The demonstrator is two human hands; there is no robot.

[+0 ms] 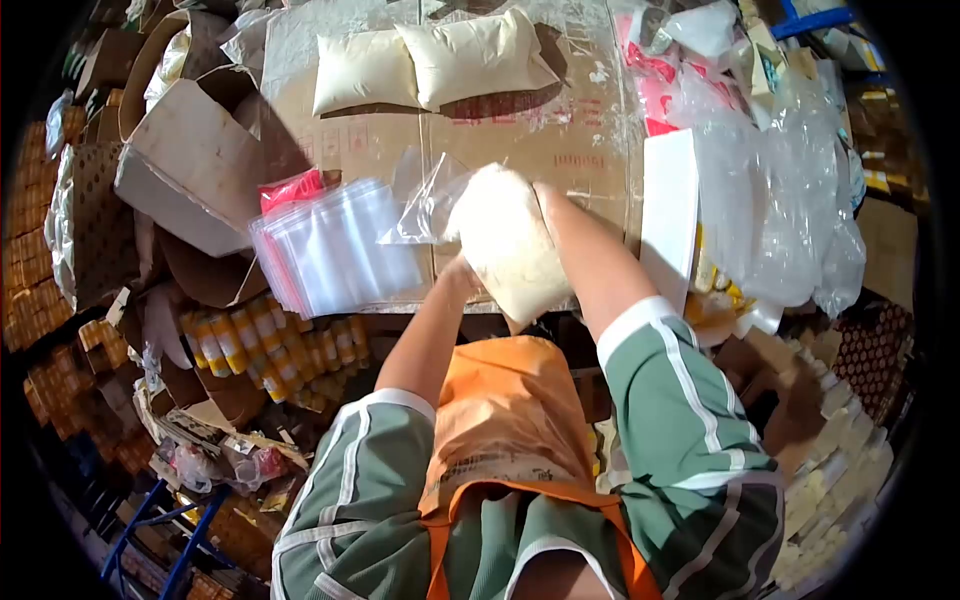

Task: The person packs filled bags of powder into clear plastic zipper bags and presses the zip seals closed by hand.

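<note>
A filled, cream-coloured bag (512, 245) between two bare hands, over the near edge of a cardboard-covered surface (375, 150).

The left hand (459, 270) meets the bag's lower left side and the right hand (545, 205) its upper right — the hands are apart, with the bag between them, but it hides most of the fingers, so how tightly they close cannot be told. An empty clear bag (430, 205) lies just left of the filled one, beside a fanned stack of clear bags (335, 250) with a red-pink packet (292, 190) behind it. Two more filled bags (440, 65) lie side by side at the far end of the cardboard — well apart from the hands. An orange apron (512, 410) covers the person's front, below the held bag.
</note>
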